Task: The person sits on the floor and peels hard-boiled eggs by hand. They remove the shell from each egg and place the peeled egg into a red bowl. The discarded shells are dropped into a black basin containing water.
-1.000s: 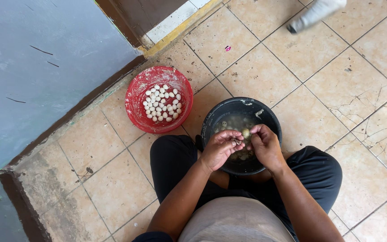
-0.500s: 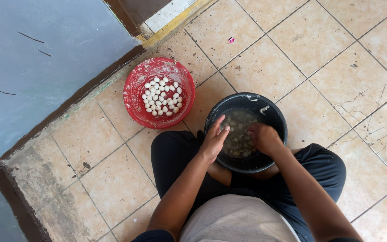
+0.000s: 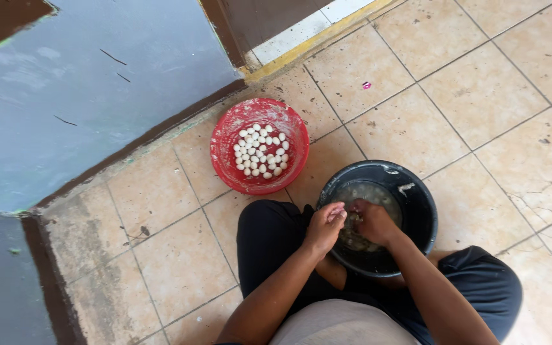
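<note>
You're seated on the tiled floor [image 3: 480, 96] with the black bucket [image 3: 420, 211] tucked between your knees, and both hands are down over it. Your left hand [image 3: 326, 227] sits at the near left rim, fingers curled inward toward the murky water; whether they pinch anything is hidden, so I cannot tell its grip. Your right hand [image 3: 373, 222] dips just inside the bucket, knuckles up, touching or nearly touching the left; its grip is curled too, but what it has, if anything, I cannot make out. Under both hands the small eggs in the water [image 3: 359, 239] show as pale, blurred lumps. To your left, just beside the bucket but not touching it, the red basin [image 3: 225, 156] stands on the floor, its rim dusted white. Inside it lies a heap of small white peeled eggs [image 3: 261, 151]. Beyond it rises the blue-grey wall [image 3: 65, 115].
</note>
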